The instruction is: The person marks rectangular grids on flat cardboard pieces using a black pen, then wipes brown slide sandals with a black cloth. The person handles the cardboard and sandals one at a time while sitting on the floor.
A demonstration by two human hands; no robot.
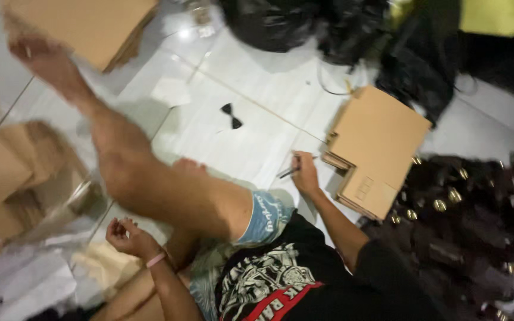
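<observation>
Head view: right hand at frame centre grips a pen beside a cardboard box; left hand, lower left, curls loosely, empty.

Person seated on the floor. Right hand extended forward and to the right, arm nearly straight, elbow slightly bent, black sleeve to the upper arm. Fingers curled closed around a thin stick-like object; knuckles up. Left hand drawn in close to the body, low, forearm angled upward from the bottom of view, pink band at the wrist. Fingers loosely curled, palm up, holding nothing visible. The two hands are well apart.
</observation>
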